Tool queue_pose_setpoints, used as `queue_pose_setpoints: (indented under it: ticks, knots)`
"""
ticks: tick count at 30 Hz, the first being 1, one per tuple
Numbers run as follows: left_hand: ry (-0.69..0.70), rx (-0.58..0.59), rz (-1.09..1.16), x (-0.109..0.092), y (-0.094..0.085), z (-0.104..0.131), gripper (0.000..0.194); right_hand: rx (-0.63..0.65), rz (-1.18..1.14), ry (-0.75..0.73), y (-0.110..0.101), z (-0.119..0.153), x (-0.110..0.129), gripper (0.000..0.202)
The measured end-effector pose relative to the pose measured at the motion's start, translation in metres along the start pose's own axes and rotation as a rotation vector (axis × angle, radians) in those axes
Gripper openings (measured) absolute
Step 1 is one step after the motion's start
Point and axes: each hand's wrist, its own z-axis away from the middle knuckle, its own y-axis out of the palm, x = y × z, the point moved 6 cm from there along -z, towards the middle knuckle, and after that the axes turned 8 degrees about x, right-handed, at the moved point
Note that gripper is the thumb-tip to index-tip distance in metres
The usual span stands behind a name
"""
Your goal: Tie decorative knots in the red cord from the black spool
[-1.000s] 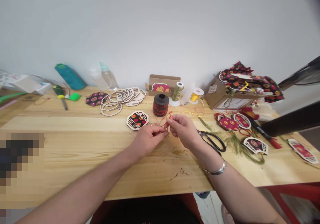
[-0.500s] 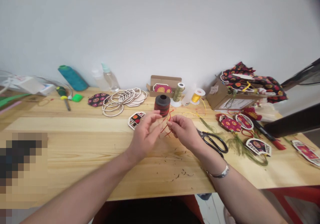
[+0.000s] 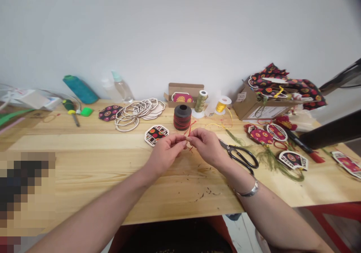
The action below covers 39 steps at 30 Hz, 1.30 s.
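Note:
My left hand (image 3: 169, 149) and my right hand (image 3: 205, 144) meet fingertip to fingertip over the middle of the table, both closed in a pinch. Between and around the fingers runs a thin red cord (image 3: 192, 125), its ends showing above and below my right fingers. Just behind stands a black spool wound with red cord (image 3: 182, 118). A patterned ornament with a pale cut-out frame (image 3: 156, 134) lies flat beside my left hand, partly covered by it. Black-handled scissors (image 3: 241, 157) rest by my right wrist, which wears a silver bangle (image 3: 250, 190).
Pale cut-out frames (image 3: 126, 123) lie at the back left, near a teal thread cone (image 3: 80, 89) and a screwdriver (image 3: 72, 112). Green (image 3: 201, 102) and yellow (image 3: 222, 105) thread spools stand behind. A cardboard box (image 3: 248, 106) of patterned cloth and several tasselled ornaments (image 3: 292, 160) occupy the right.
My left hand has gone from loosely spread fingers to a pinch touching my right fingertips. More of the flat ornament shows beside it. My right hand keeps its pinch on the red cord.

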Motion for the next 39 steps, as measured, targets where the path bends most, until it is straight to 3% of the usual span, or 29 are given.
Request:
queue_pose_setpoints:
  ticks: [8, 17, 22, 30, 39]
  knots:
    - [-0.064, 0.024, 0.068, 0.004, -0.002, -0.002, 0.016, 0.015, -0.015, -0.009, 0.0, 0.0, 0.0, 0.014]
    - [-0.143, 0.119, 0.245, 0.005, 0.002, -0.003, 0.017, 0.188, -0.297, 0.056, 0.006, -0.001, 0.001, 0.02]
    - [-0.164, 0.116, 0.255, 0.005, 0.0, -0.002, 0.016, 0.195, -0.328, 0.073, 0.006, 0.002, 0.004, 0.024]
    - [-0.131, 0.032, 0.22, 0.002, -0.005, -0.004, 0.014, 0.178, -0.171, 0.011, 0.003, -0.001, 0.001, 0.016]
    - [-0.062, -0.126, 0.168, -0.001, -0.016, -0.006, 0.014, 0.03, 0.319, -0.115, -0.012, 0.006, 0.008, 0.02]
